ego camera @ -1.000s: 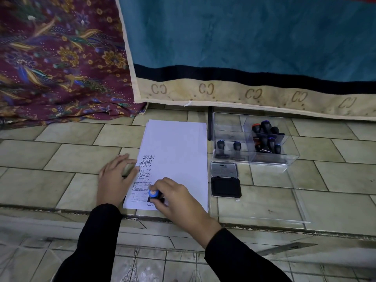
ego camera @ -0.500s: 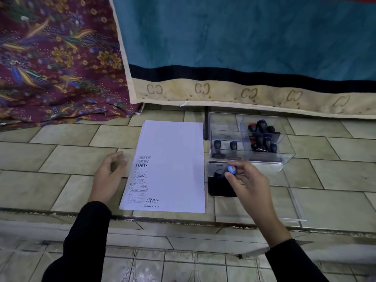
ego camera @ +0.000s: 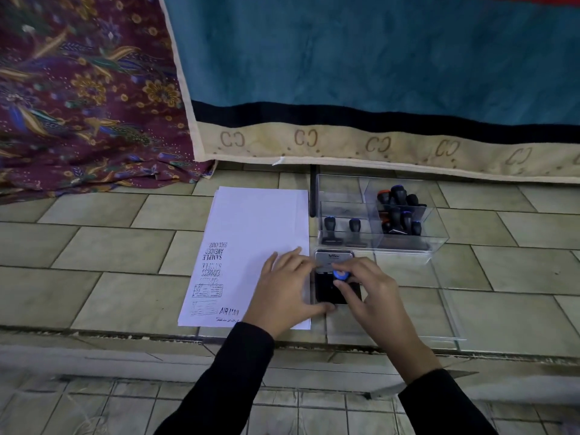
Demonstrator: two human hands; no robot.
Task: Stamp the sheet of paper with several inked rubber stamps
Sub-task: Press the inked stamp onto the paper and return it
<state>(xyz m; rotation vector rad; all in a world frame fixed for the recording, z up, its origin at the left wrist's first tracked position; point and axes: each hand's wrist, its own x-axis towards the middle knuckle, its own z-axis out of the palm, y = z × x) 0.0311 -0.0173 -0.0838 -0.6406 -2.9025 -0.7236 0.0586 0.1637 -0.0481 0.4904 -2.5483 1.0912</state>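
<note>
the right hand (ego camera: 370,293) pinches a blue-topped stamp (ego camera: 340,274) down on the ink pad (ego camera: 335,290) under its fingertips. the left hand (ego camera: 285,290), fingers spread, braces the pad's near-left edge, its heel lying on the paper (ego camera: 251,246). press straight down, evenly, and lift without sliding, so ink coats the whole face.

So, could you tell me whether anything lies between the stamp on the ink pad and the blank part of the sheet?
Only the left hand: it rests on the paper's right edge beside the ink pad, between the stamp in the right hand and the nearest blank area.
</note>
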